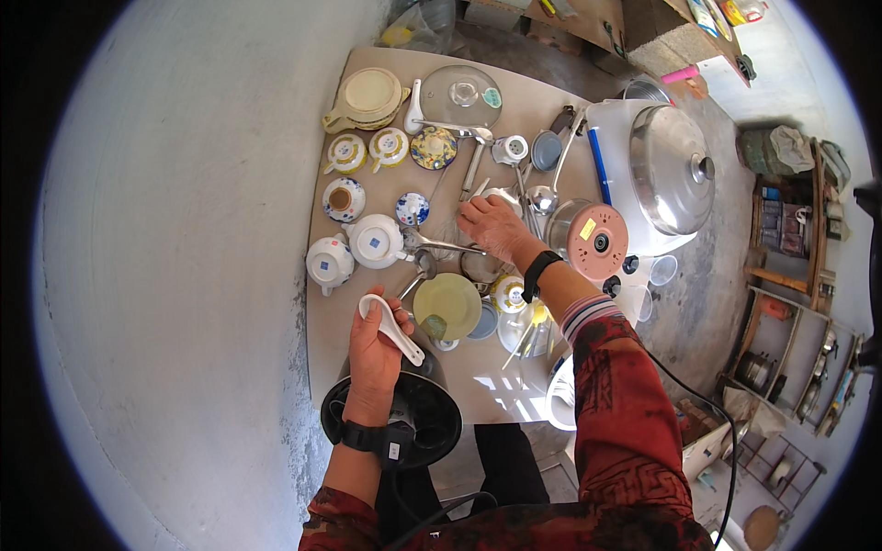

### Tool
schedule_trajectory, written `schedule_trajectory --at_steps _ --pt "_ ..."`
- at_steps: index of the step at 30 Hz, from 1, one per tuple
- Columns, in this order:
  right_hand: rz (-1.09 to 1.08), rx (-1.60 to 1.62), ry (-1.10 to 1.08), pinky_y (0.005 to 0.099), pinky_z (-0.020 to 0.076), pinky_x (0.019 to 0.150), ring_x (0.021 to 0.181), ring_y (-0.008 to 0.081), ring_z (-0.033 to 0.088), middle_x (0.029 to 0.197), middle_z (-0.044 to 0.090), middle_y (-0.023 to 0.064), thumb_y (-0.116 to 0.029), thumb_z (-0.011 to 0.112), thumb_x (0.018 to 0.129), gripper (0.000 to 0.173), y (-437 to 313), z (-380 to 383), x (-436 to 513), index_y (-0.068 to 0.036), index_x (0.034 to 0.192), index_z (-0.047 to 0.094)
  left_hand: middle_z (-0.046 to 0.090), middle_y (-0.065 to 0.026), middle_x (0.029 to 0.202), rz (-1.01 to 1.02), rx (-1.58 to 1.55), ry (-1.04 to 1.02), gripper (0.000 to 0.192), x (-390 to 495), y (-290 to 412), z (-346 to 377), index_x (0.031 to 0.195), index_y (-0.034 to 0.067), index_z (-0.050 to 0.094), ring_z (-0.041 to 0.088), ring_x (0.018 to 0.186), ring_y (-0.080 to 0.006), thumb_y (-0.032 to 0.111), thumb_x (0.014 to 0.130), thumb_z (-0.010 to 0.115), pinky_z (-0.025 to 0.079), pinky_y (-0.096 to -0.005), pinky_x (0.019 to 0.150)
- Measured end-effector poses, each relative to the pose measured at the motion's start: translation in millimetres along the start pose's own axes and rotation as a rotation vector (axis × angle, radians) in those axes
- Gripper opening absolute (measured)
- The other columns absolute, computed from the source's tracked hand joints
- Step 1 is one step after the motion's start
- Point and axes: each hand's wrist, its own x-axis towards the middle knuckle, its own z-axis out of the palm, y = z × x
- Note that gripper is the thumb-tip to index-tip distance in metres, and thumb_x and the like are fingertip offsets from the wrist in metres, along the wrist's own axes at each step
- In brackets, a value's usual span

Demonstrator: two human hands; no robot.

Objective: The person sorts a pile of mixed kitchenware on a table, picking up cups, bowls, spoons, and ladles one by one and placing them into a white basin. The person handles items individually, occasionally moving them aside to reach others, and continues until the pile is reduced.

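My left hand (375, 337) is closed around a white ceramic soup spoon (391, 330), above a black pot (441, 386) at the table's near edge. My right hand (493, 224) reaches over the middle of the table, fingertips down by a wire whisk (446, 234) and metal utensils; whether it grips anything is hidden. Left of it lie a blue-and-white lid (412, 209), an upturned white teapot (375, 241) and a metal ladle (441, 242). A pale green plate (448, 306) lies between my hands. Another white spoon (414, 107) rests beside a glass lid (462, 95) at the far side.
A wall (172, 275) borders the table on the left. Upturned patterned cups (346, 153) stand along that side. At right are an upturned steel pot with a pink base (598, 241) and a large steel lid (672, 169) on a white plastic container (613, 138). Shelves (785, 275) stand beyond.
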Motion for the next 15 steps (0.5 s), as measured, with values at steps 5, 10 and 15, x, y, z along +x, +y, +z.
schedule_trajectory --at_steps 5,10,15 --pt "-0.02 0.101 0.087 0.0318 0.0401 0.077 0.094 0.0195 0.05 0.095 0.052 0.003 -0.013 0.059 0.068 0.023 -4 -22 10 -0.012 0.091 0.057 0.06 -0.0082 0.095 0.007 0.02 -0.007 0.033 -2 -3 7 0.123 0.007 0.048 0.057 0.079 -0.017 0.022 0.094 0.054 0.047 -0.0335 0.069" --pt "0.145 0.338 0.368 0.0369 0.0454 0.072 0.089 0.0262 0.055 0.095 0.056 0.007 -0.008 0.06 0.068 0.027 -28 -75 22 -0.01 0.095 0.056 0.06 -0.0077 0.095 0.027 0.035 -0.017 0.032 -6 -5 16 0.123 0.007 0.048 0.057 0.08 -0.0169 0.022 0.095 0.053 0.048 -0.0334 0.07" --pt "0.407 0.702 0.286 0.0409 0.0481 0.067 0.08 0.0329 0.059 0.091 0.059 0.0118 -0.005 0.059 0.077 0.021 -94 -132 3 -0.008 0.098 0.056 0.059 -0.0067 0.098 0.057 0.125 -0.075 0.033 -12 -12 27 0.123 0.006 0.048 0.058 0.086 -0.0167 0.025 0.096 0.051 0.049 -0.0339 0.075"
